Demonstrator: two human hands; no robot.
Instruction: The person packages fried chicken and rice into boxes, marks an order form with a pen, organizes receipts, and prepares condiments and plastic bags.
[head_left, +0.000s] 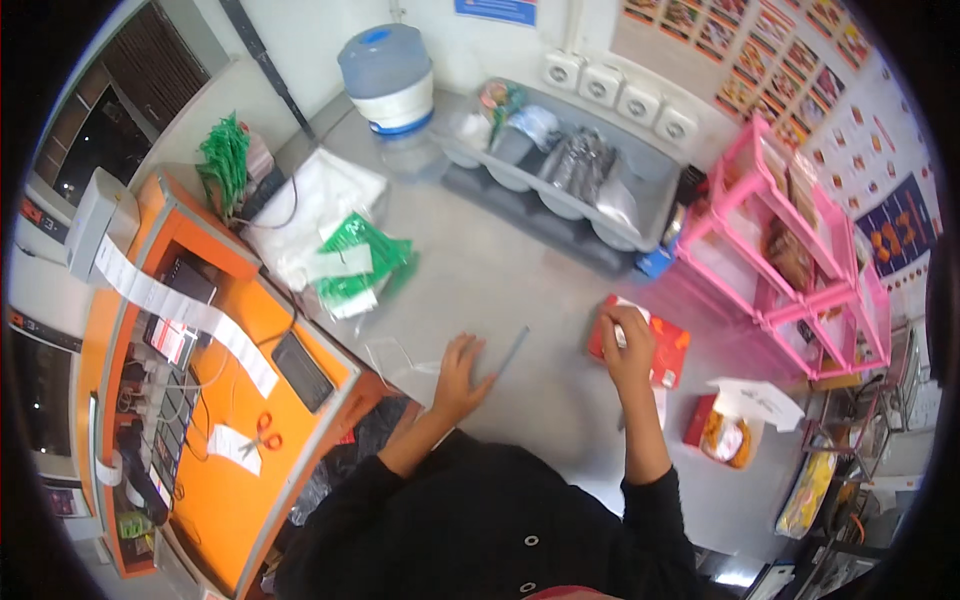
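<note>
My left hand (459, 379) rests at the metal counter (480, 300), its thumb by a thin pale blue stick-like thing (513, 352); whether it holds this is unclear. My right hand (628, 341) is over a closed red and white cardboard box (670, 349), with its fingers curled around a small whitish thing (619, 335). To the right of that box stands an open red box (703, 420) with a white lid, holding orange-brown food (739, 450) and a small wrapped packet. A clear plastic piece (397, 360) lies left of my left hand.
Green plastic bags (356, 259) lie on white bags (319, 199) at the left. A grey divided tray (551, 196) and a water dispenser (388, 82) stand behind. Pink racks (780, 285) are at the right. An orange desk (225, 517) bears scissors (262, 435) and a phone (302, 373).
</note>
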